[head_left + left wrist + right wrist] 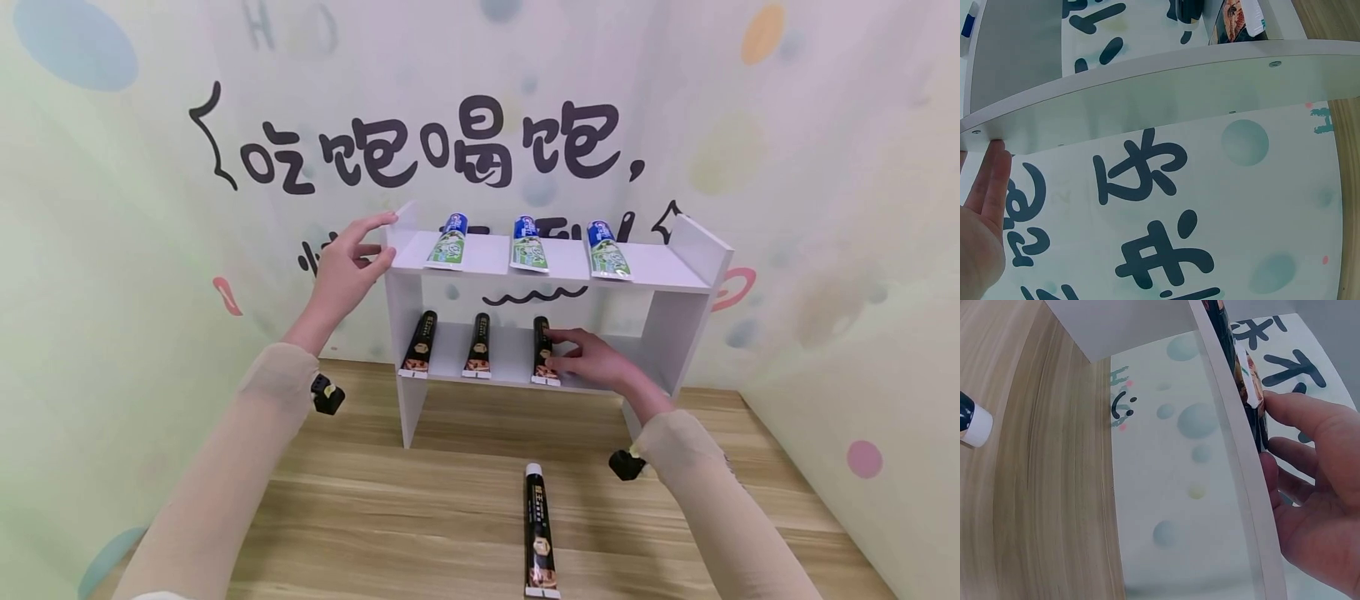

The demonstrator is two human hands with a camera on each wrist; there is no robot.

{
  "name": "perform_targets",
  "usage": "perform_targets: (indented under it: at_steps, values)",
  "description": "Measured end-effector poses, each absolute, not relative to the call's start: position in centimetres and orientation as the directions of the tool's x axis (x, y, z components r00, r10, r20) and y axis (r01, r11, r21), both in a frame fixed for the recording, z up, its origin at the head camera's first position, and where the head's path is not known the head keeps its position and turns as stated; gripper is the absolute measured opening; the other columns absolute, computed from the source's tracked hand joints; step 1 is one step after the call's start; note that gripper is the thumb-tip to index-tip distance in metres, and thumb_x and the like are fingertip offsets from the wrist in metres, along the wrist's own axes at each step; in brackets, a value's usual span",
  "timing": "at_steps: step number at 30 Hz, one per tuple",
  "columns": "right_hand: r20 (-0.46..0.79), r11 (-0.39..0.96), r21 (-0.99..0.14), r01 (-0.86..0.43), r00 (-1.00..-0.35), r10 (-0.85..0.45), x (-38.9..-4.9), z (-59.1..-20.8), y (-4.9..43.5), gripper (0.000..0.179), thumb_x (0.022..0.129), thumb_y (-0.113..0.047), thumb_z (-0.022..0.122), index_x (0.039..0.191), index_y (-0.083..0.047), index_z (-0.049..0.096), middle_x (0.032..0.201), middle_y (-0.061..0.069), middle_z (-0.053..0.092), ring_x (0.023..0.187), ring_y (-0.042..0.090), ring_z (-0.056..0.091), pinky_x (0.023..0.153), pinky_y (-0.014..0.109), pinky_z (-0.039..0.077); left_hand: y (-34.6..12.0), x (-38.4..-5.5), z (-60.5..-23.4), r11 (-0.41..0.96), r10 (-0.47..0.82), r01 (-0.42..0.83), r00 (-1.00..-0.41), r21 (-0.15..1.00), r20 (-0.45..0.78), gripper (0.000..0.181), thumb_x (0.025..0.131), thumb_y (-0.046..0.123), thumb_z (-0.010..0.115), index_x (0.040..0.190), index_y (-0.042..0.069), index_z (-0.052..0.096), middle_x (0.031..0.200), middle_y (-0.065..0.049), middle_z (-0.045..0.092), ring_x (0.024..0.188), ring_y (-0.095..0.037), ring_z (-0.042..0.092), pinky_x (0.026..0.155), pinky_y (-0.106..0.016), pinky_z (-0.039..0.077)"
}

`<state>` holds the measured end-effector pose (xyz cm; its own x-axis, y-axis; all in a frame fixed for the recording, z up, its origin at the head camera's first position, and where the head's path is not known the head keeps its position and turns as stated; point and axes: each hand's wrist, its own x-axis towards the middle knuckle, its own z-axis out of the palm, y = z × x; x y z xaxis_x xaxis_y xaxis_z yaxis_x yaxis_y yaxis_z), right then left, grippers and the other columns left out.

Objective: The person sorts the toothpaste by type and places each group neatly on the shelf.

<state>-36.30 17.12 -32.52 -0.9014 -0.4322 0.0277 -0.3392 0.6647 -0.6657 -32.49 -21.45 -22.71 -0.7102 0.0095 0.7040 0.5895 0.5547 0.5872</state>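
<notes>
A white two-tier shelf stands on the table against the wall. My left hand touches its left side panel near the top, fingers extended; in the left wrist view, straight fingertips meet the panel's outer face. On the lower tier, my right hand holds a black toothpaste tube that lies with its flat end at the front edge. Its thumb and fingers lie along the tube in the right wrist view. Two similar black tubes, one left and one middle, lie beside it.
Three blue-and-green toothpaste tubes lie spaced along the upper tier. Another black toothpaste tube with a white cap lies on the wooden table in front of the shelf. Patterned walls enclose the back and sides.
</notes>
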Motion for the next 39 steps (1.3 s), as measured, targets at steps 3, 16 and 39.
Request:
perform_targets:
  at_steps: [3,16,39]
  values:
    - [0.03,0.669,-0.659,-0.342,-0.901,-0.432,-36.3,-32.5,17.1,0.065,0.095,-0.031,0.063,0.153,-0.017,0.037,0.153,0.018,0.041,0.13,0.04,0.053,0.106,0.05,0.047,-21.5,-32.4,-22.7,0.553,0.007,0.588,-0.711,0.59,0.703,0.043,0.095,0.021,0.064,0.136,0.03,0.058,0.147,0.007,0.054,0.109,-0.028,0.07,0.072,-0.01,0.052]
    - [0.047,0.699,-0.632,-0.336,-0.917,-0.397,-35.8,-33.1,17.2,0.061,0.095,-0.037,0.061,0.151,-0.019,0.042,0.152,0.016,0.045,0.128,0.036,0.055,0.102,0.048,0.05,-21.4,-32.4,-23.1,0.555,0.015,0.585,-0.718,0.591,0.696,0.043,0.095,0.019,0.063,0.137,0.028,0.057,0.148,0.005,0.053,0.11,-0.03,0.07,0.091,-0.044,0.059]
    - [0.498,0.569,-0.604,-0.558,-0.822,-0.276,-28.2,-34.0,16.8,0.047,0.092,-0.02,0.069,0.136,-0.007,0.056,0.131,0.015,0.063,0.106,0.027,0.064,0.083,0.039,0.059,-21.4,-32.5,-22.7,0.556,0.01,0.597,-0.701,0.578,0.713,0.043,0.095,0.02,0.063,0.137,0.029,0.058,0.147,0.006,0.054,0.109,-0.028,0.07,0.09,-0.042,0.06]
